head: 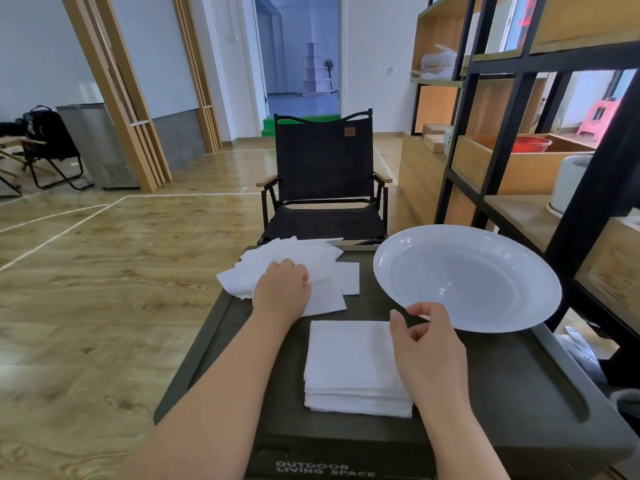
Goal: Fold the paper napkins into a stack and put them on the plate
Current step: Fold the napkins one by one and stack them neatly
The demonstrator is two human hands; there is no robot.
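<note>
Fingers (pixel 297 271) gripping crumpled white napkins (pixel 304 258), folded stack (pixel 349 365) square

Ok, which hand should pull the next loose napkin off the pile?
Left. The left hand already rests on the loose napkins at the far left of the table. The right hand hovers over the folded stack beside the plate, holding nothing.

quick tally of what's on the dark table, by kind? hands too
Folded napkin stack: 1
Loose napkin pile, sheets overlap, single count not readable: 1
White plate: 1
Hands: 2, left hand gripping the loose pile, right hand over the stack, fingers loosely curled, holding nothing
Total: 5
</note>
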